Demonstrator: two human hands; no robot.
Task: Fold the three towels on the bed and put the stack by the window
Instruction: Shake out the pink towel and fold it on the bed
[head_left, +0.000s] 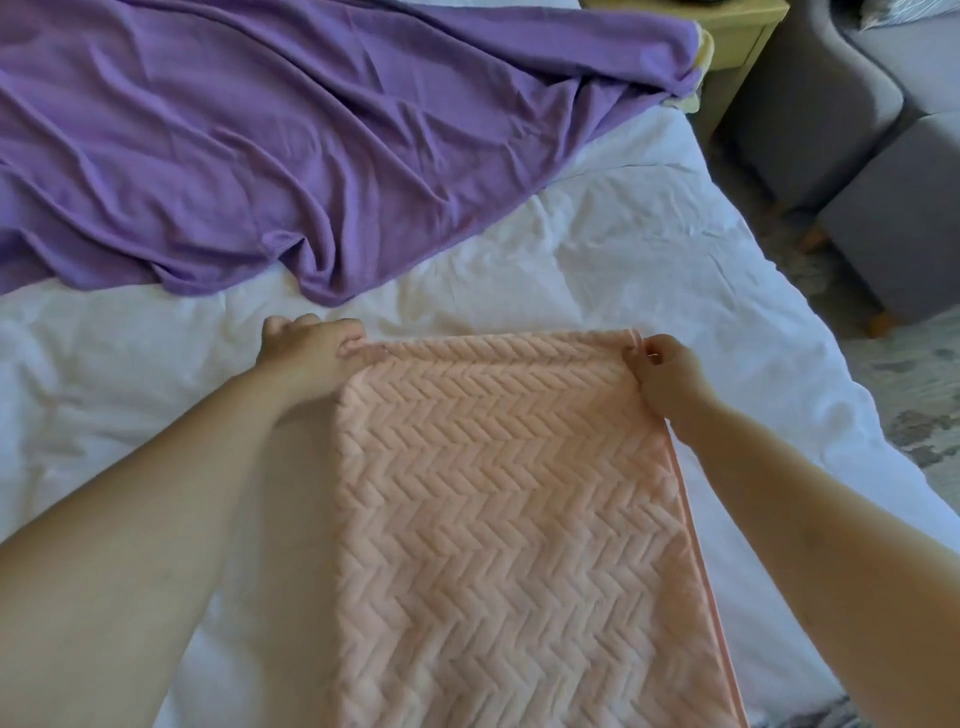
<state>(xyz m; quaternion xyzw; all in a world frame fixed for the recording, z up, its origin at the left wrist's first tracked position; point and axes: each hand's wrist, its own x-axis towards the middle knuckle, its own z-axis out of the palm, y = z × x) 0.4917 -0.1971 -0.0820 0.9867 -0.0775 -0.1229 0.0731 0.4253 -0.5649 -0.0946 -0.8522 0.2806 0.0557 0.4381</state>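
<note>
Nearest the camera, two bare forearms are reaching forward over the bed (623, 249), one on each side of a pink towel (509, 519). The pink towel, with a raised herringbone weave, is lying flat on the white sheet, running from the bottom edge of the view away from the person. Along its right side two edges are showing one over the other, so it is lying doubled.

At the far end of the pink towel both hands are holding its corners. The left hand (311, 348) is resting knuckles-up on the far left corner, its fingers curling down onto the cloth and gripping it. The right hand (662, 369) is pinching the far right corner between thumb and fingertips, where the layered hem edges are meeting.

Beyond the hands a strip of wrinkled white sheet is lying bare. Farther back, a large purple cloth (260, 130) is spreading in loose folds across the far left part of the bed, well apart from the pink towel. A pale yellow cloth (702, 52) is peeking out from under its far right edge, near the corner of the bed.

Past the bed, a light wooden nightstand (737, 47) is standing at the top of the view. To its right a grey armchair (821, 104) and a grey footstool (904, 223) are sitting on a patterned rug (919, 415).
</note>
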